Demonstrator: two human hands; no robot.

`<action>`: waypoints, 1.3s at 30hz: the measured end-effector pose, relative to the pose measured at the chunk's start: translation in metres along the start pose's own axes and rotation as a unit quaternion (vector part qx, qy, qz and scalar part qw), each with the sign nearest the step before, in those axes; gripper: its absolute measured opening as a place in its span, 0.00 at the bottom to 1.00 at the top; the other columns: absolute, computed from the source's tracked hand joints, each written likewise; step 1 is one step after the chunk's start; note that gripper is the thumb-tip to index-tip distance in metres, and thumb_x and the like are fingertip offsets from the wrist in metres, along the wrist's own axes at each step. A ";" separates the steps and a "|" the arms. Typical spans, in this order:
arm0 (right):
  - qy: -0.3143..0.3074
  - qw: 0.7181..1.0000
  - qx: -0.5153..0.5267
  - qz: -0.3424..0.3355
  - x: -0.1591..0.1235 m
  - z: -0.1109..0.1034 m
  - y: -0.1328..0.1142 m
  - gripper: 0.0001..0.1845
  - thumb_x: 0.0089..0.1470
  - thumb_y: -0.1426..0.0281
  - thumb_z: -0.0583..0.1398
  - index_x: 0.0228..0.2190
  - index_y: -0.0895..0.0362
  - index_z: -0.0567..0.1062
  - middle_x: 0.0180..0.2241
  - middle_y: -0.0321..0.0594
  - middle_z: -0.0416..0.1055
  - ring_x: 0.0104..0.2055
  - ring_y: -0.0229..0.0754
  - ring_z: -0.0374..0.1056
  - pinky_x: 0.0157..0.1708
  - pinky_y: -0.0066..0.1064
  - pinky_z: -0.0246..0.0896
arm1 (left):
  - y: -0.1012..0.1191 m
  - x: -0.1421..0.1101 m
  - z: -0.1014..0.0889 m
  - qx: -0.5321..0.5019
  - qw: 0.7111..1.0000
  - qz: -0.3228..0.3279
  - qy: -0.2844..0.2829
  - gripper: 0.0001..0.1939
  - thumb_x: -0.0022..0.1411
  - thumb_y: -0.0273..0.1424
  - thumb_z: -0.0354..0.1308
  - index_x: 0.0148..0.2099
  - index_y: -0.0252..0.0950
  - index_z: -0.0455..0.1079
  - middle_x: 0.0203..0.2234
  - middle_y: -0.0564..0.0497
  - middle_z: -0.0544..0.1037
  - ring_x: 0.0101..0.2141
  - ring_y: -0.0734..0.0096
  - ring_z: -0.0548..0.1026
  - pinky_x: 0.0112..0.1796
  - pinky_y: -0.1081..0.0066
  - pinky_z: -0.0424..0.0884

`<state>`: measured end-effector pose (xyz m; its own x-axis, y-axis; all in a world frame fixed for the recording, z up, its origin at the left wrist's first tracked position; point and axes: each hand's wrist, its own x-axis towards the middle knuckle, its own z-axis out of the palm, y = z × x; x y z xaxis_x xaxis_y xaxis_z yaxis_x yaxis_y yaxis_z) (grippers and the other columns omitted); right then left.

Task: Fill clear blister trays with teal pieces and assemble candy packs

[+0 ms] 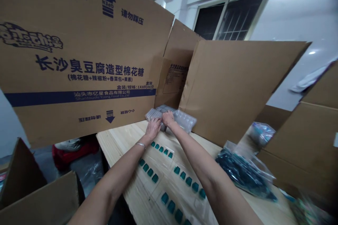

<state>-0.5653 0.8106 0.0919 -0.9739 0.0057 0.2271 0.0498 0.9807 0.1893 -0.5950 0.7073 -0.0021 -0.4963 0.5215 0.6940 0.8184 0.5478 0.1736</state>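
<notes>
Both my arms reach to the far end of the wooden table. Clear ridged plastic trays (186,121) are piled there against the cardboard. My left hand (153,128) has its fingers curled at the near edge of the pile. Just to its right, my right hand (168,117) pinches the trays from above. The fingertips and the exact edge they grip are small and partly hidden. Nearer to me, clear trays lie flat with rows of small teal pieces (188,181) in them, some beneath my forearms. One such teal row (161,149) sits close to my left wrist.
A tall printed cardboard sheet (105,52) walls the left and back, and a plain cardboard panel (232,88) stands at right. A bag of dark teal pieces (244,172) lies on the table's right side. An open carton (42,197) is at lower left.
</notes>
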 end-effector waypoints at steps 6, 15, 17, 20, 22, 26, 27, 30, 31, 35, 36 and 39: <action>0.022 1.000 -0.002 -0.022 -0.002 0.007 0.003 0.14 0.57 0.78 0.50 0.37 0.66 0.75 0.41 0.57 0.72 0.48 0.50 0.64 0.51 0.42 0.48 | 0.006 0.009 0.004 0.002 1.000 -0.019 -0.017 0.10 0.58 0.23 0.48 0.42 0.33 0.66 0.41 0.42 0.69 0.45 0.59 0.64 0.44 0.58 0.64; 0.059 0.998 0.021 0.007 0.010 -0.002 0.019 0.14 0.58 0.67 0.55 0.43 0.61 0.69 0.46 0.44 0.67 0.47 0.43 0.64 0.48 0.45 0.58 | 0.008 0.008 0.000 -0.006 0.999 -0.032 -0.018 0.12 0.56 0.22 0.50 0.43 0.35 0.65 0.40 0.43 0.69 0.44 0.59 0.65 0.44 0.58 0.65; 0.071 0.997 0.037 0.016 0.008 -0.004 0.016 0.15 0.59 0.68 0.54 0.46 0.61 0.67 0.49 0.45 0.64 0.48 0.42 0.64 0.47 0.45 0.59 | 0.008 0.006 -0.002 -0.026 0.999 -0.036 -0.014 0.12 0.56 0.22 0.50 0.43 0.35 0.65 0.40 0.43 0.69 0.44 0.59 0.65 0.45 0.57 0.65; 0.036 0.996 0.073 0.023 0.006 -0.005 0.009 0.12 0.57 0.67 0.56 0.39 0.61 0.72 0.43 0.47 0.70 0.43 0.42 0.67 0.43 0.37 0.62 | 0.007 0.002 -0.001 -0.075 0.996 -0.046 -0.002 0.14 0.55 0.21 0.49 0.45 0.34 0.66 0.43 0.43 0.70 0.46 0.60 0.65 0.47 0.58 0.64; -0.010 0.994 0.103 0.025 0.003 -0.004 0.006 0.09 0.54 0.69 0.58 0.32 0.63 0.75 0.35 0.48 0.74 0.37 0.42 0.69 0.36 0.29 0.63 | 0.005 -0.002 0.000 -0.117 0.991 -0.061 0.013 0.17 0.53 0.19 0.50 0.46 0.34 0.66 0.45 0.44 0.70 0.48 0.62 0.65 0.50 0.60 0.63; -0.064 0.986 0.151 0.030 -0.006 -0.002 -0.001 0.12 0.48 0.68 0.62 0.33 0.64 0.74 0.31 0.44 0.75 0.31 0.38 0.68 0.29 0.23 0.58 | -0.011 -0.005 -0.001 -0.206 0.966 -0.141 0.070 0.17 0.53 0.17 0.46 0.43 0.34 0.68 0.44 0.45 0.73 0.47 0.65 0.69 0.49 0.62 0.64; -0.064 0.985 0.159 0.034 -0.009 -0.001 -0.005 0.14 0.47 0.67 0.62 0.34 0.65 0.74 0.32 0.44 0.75 0.32 0.37 0.68 0.29 0.23 0.58 | -0.016 -0.005 -0.004 -0.227 0.955 -0.169 0.088 0.16 0.54 0.18 0.46 0.42 0.34 0.68 0.42 0.44 0.74 0.44 0.65 0.70 0.48 0.61 0.66; -0.028 0.980 0.192 0.045 -0.017 0.007 -0.020 0.18 0.44 0.70 0.63 0.38 0.66 0.71 0.39 0.47 0.73 0.40 0.39 0.67 0.35 0.23 0.57 | -0.029 -0.007 -0.016 -0.292 0.917 -0.240 0.125 0.13 0.55 0.21 0.47 0.41 0.33 0.67 0.39 0.44 0.75 0.38 0.66 0.74 0.43 0.60 0.69; -0.012 0.977 0.210 0.047 -0.019 0.010 -0.026 0.18 0.44 0.72 0.63 0.39 0.65 0.70 0.41 0.49 0.71 0.43 0.41 0.66 0.38 0.24 0.57 | -0.032 -0.009 -0.022 -0.315 0.904 -0.257 0.131 0.13 0.54 0.22 0.48 0.42 0.33 0.67 0.39 0.44 0.75 0.36 0.67 0.74 0.42 0.61 0.70; 0.038 0.946 0.317 0.058 -0.020 0.014 -0.039 0.18 0.43 0.77 0.62 0.40 0.64 0.68 0.45 0.52 0.68 0.47 0.46 0.63 0.44 0.30 0.55 | -0.030 -0.037 -0.052 -0.392 0.854 -0.310 0.143 0.14 0.54 0.27 0.53 0.45 0.33 0.64 0.43 0.43 0.73 0.36 0.69 0.75 0.39 0.65 0.72; 0.048 0.933 0.352 0.062 -0.020 0.011 -0.038 0.18 0.43 0.77 0.62 0.40 0.63 0.68 0.45 0.51 0.68 0.48 0.46 0.62 0.45 0.31 0.55 | -0.027 -0.047 -0.059 -0.405 0.842 -0.326 0.145 0.15 0.54 0.29 0.55 0.45 0.33 0.64 0.42 0.43 0.73 0.37 0.68 0.75 0.40 0.65 0.72; 0.074 0.876 0.473 0.066 -0.025 -0.006 -0.029 0.17 0.42 0.75 0.61 0.38 0.61 0.69 0.42 0.47 0.69 0.46 0.46 0.62 0.45 0.32 0.55 | -0.016 -0.076 -0.084 -0.429 0.808 -0.372 0.158 0.19 0.53 0.33 0.58 0.47 0.33 0.62 0.45 0.40 0.70 0.38 0.67 0.74 0.42 0.63 0.71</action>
<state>-0.5412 0.7809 0.0864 -0.9305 0.1744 0.3221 -0.1141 0.6976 -0.7073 -0.5464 0.6045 0.0011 -0.9556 -0.0103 0.2946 0.2943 -0.0919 0.9513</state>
